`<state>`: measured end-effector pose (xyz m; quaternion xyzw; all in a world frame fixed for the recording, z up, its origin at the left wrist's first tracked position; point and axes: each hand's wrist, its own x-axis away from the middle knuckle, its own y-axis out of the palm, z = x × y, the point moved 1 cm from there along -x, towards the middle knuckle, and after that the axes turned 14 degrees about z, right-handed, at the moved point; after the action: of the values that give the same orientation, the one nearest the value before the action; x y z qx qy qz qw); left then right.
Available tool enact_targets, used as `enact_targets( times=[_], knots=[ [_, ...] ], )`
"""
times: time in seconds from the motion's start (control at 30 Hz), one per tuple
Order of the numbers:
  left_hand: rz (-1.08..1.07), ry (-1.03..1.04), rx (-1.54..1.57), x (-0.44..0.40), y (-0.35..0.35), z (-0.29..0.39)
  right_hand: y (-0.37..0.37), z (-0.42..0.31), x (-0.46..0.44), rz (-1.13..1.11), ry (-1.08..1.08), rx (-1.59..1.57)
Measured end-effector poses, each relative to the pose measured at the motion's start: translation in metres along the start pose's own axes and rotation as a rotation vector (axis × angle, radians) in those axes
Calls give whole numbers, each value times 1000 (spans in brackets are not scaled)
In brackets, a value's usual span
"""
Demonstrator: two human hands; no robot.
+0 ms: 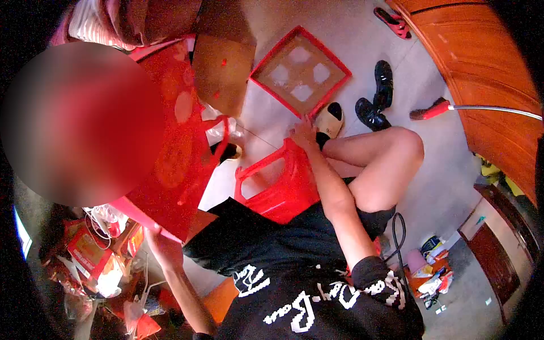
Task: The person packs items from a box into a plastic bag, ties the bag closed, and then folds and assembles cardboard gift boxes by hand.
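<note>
My left hand (158,238) grips the lower edge of a large red box-like panel (170,130), which has faint round patterns on its face. A blurred patch hides much of its left side. My right hand (304,135) reaches forward to the near corner of a shallow square cardboard lid (298,71) with a red rim; its fingers appear closed on that corner. The lid's brown inside shows several whitish patches. Just below my right hand, a red plastic stool (277,195) with cut-out openings stands by my lap.
Brown cardboard (224,73) lies behind the panel. Black shoes (377,102), a red-headed brush (432,110) and a red slipper (392,22) are near the orange wooden furniture (464,62). Packaging clutter (99,255) fills the lower left, and more items (433,272) lie at lower right.
</note>
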<state>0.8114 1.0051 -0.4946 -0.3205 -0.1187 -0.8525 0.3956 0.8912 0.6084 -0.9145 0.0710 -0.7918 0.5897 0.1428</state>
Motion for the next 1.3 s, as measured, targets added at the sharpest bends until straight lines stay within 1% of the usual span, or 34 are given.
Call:
enact_targets(
  times=[0.13,0.17,0.27,0.3,0.33,0.4,0.47,0.57,0.67,0.77,0.83,0.87,0.9,0.97,1.03,1.1,1.13,1.2,1.23,1.27,1.3],
  knots=[
    [64,16,-79,1,-13,0,10,2,-5,165,-70,79],
    [62,-4,-73,-4,-24,-5,11,3,-2,347,-129,93],
    [102,-13,-178,3,-11,-7,-13,2,-7,383,-201,69],
    [117,-52,-170,2,-9,-8,-25,-2,-9,422,-237,31],
    [79,14,-125,4,-5,-11,-38,-8,-10,461,-273,-7],
    [73,15,-151,9,2,-9,-55,-17,-14,509,-317,-33],
    [9,-8,-162,6,-1,-12,-69,-29,-18,527,-334,-9],
    [-100,8,-138,-8,-8,-23,-78,-46,-24,658,-259,161],
    [-140,12,-125,-12,-13,-28,-78,-47,-19,698,-264,160],
    [-118,-12,-149,5,-2,-22,-68,-40,-17,63,-173,306],
    [-139,-36,-175,5,-6,-22,-50,-19,-12,74,-216,392],
    [-152,-47,-185,4,-8,-23,-58,-19,-11,83,-238,437],
    [-145,-65,-202,3,-11,-25,-67,-20,-13,142,-278,438],
    [-177,-28,-167,2,-10,-27,-86,-17,-4,245,-351,441],
    [-190,-4,-118,2,-4,-28,-100,-21,-7,295,-333,521],
    [-182,-4,-67,7,1,-27,-105,-19,-7,366,-378,575],
    [-201,-15,-65,7,-1,-27,-110,-18,-9,418,-434,589],
    [-237,-29,-53,0,-6,-31,-124,-27,-15,346,-377,446],
    [-224,5,-18,-7,-9,-41,-133,-32,-19,217,-267,291],
    [-256,26,-35,-9,-9,-40,-140,-39,-19,87,-156,136],
    [-277,48,-42,-7,-10,-38,-134,-35,-17,222,-218,169]
  ],
)
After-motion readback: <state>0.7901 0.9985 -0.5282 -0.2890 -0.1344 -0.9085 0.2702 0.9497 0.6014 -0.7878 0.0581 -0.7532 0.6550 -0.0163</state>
